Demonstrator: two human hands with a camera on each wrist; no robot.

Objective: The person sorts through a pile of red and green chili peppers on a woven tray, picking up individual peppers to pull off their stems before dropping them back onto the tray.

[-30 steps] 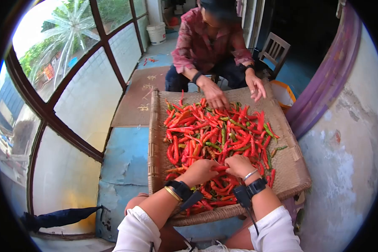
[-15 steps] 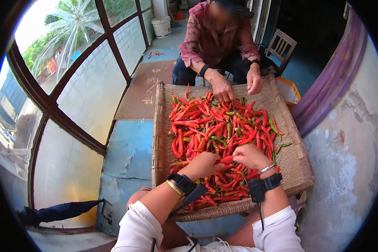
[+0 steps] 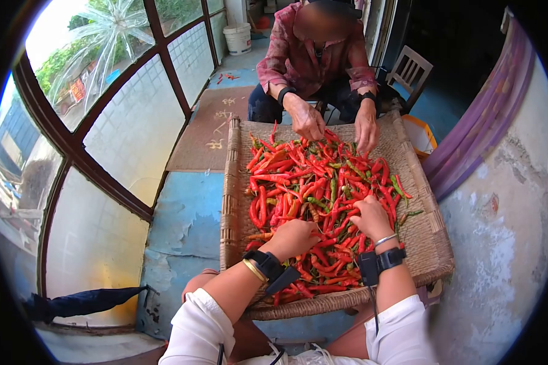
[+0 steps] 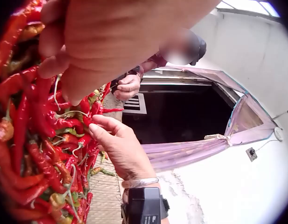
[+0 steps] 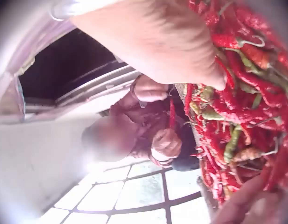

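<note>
A large heap of red chili peppers (image 3: 286, 188), with some green ones mixed in, lies on a woven tray (image 3: 417, 243). My left hand (image 3: 293, 238) is low over the near middle of the heap, fingers curled at a red chili pepper (image 3: 327, 242) that sticks out to the right of the fingertips. To its right and slightly farther off, my right hand (image 3: 374, 218) reaches down into the heap. In the left wrist view, the thumb and forefinger of that right hand (image 4: 118, 142) close on a red chili pepper (image 4: 86, 120).
Across the tray sits another person (image 3: 316, 67), both hands over the far edge of the heap. Framed windows (image 3: 125, 140) run along the left; a rough wall (image 3: 499, 225) and purple curtain (image 3: 478, 134) stand on the right. An orange-rimmed box (image 3: 420, 137) is beyond the tray's right corner.
The red chili pepper earlier held between both my hands is now at the left hand only. My right hand has moved away, forward and right, onto the heap. The other person's hands have shifted.
</note>
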